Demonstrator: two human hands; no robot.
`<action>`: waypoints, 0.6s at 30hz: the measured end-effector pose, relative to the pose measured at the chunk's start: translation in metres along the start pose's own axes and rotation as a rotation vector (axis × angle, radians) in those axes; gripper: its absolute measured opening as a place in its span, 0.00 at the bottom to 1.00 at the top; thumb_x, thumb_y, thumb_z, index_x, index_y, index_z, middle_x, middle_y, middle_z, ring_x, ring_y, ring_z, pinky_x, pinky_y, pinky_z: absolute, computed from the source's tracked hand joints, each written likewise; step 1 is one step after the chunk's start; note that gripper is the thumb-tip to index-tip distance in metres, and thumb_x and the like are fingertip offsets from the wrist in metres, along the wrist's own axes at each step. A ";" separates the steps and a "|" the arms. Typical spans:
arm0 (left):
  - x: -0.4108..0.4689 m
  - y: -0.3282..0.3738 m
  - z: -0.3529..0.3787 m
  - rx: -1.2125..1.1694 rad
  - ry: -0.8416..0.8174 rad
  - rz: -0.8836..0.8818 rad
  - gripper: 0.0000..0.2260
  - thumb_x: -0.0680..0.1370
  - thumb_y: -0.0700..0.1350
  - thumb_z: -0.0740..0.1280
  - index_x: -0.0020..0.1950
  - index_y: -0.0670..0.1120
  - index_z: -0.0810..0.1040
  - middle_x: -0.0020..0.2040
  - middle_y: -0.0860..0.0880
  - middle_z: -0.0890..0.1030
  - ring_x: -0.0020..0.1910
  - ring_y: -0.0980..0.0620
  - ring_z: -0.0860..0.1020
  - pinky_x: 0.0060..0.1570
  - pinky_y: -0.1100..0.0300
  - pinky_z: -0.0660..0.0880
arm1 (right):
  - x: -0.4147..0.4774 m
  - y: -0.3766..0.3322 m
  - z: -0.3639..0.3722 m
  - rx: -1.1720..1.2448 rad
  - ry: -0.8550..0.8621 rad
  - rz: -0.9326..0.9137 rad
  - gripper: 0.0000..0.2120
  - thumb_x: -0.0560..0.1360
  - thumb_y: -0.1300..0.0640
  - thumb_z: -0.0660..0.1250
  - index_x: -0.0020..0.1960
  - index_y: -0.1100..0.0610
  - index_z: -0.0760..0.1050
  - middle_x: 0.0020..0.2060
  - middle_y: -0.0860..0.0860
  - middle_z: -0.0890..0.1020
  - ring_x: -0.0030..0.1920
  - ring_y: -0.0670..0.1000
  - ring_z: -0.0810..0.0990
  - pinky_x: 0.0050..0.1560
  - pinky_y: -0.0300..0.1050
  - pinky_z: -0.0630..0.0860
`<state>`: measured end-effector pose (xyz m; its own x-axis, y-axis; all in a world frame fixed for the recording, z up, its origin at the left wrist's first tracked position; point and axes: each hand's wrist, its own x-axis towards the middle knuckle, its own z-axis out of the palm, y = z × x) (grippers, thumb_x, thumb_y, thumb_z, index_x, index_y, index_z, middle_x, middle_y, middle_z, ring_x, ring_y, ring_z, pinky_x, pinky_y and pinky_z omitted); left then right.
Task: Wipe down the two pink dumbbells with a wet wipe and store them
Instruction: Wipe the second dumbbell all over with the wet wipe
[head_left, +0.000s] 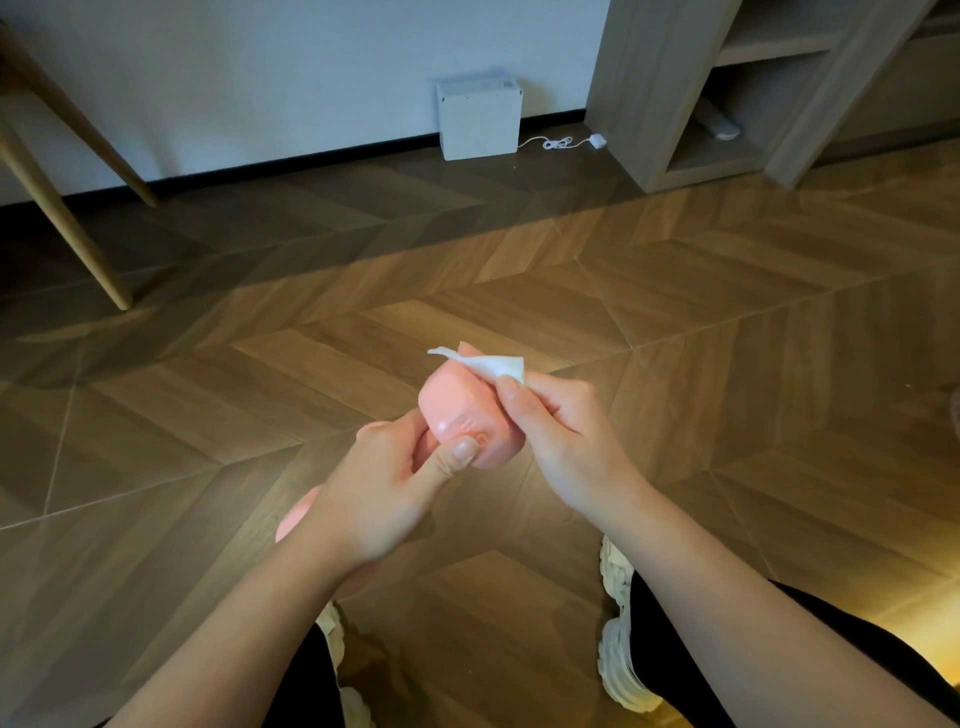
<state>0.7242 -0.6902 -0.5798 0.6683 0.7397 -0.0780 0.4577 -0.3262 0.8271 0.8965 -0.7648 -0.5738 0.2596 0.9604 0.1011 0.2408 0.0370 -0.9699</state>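
Note:
A pink dumbbell (462, 410) is held above the floor in front of me. My left hand (384, 488) grips its handle, thumb pressed against the upper head. The lower head (296, 514) shows partly behind my left wrist. My right hand (561, 436) pinches a white wet wipe (493, 365) against the far side of the upper head. A second dumbbell is not visible.
Wooden herringbone floor (675, 322) lies all around. A white box (479, 118) with a cable stands by the wall. An open wooden shelf unit (727, 93) is at the back right, wooden furniture legs (62, 218) at the left. My shoes (618, 649) show below.

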 end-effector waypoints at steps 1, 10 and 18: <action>0.000 0.000 0.000 -0.005 -0.003 -0.004 0.34 0.66 0.83 0.51 0.42 0.53 0.75 0.34 0.50 0.79 0.35 0.52 0.77 0.39 0.47 0.74 | -0.001 0.000 0.001 -0.003 -0.005 -0.026 0.18 0.82 0.56 0.56 0.61 0.63 0.80 0.61 0.59 0.81 0.64 0.57 0.78 0.65 0.56 0.72; -0.002 0.003 -0.004 -0.013 -0.027 0.005 0.38 0.66 0.82 0.51 0.43 0.49 0.76 0.35 0.45 0.81 0.37 0.44 0.78 0.42 0.39 0.74 | 0.000 0.000 0.004 0.026 0.015 -0.027 0.18 0.82 0.55 0.56 0.63 0.60 0.79 0.62 0.56 0.81 0.65 0.54 0.78 0.64 0.60 0.73; -0.003 0.004 -0.005 -0.081 0.001 -0.011 0.38 0.66 0.82 0.54 0.45 0.48 0.78 0.36 0.40 0.79 0.36 0.39 0.75 0.41 0.39 0.73 | 0.000 0.000 0.001 0.071 0.021 -0.012 0.18 0.83 0.55 0.55 0.63 0.63 0.79 0.59 0.61 0.82 0.63 0.60 0.77 0.61 0.70 0.70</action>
<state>0.7211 -0.6908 -0.5737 0.6634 0.7432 -0.0867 0.4155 -0.2696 0.8687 0.8960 -0.7643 -0.5735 0.2769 0.9538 0.1168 0.1775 0.0687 -0.9817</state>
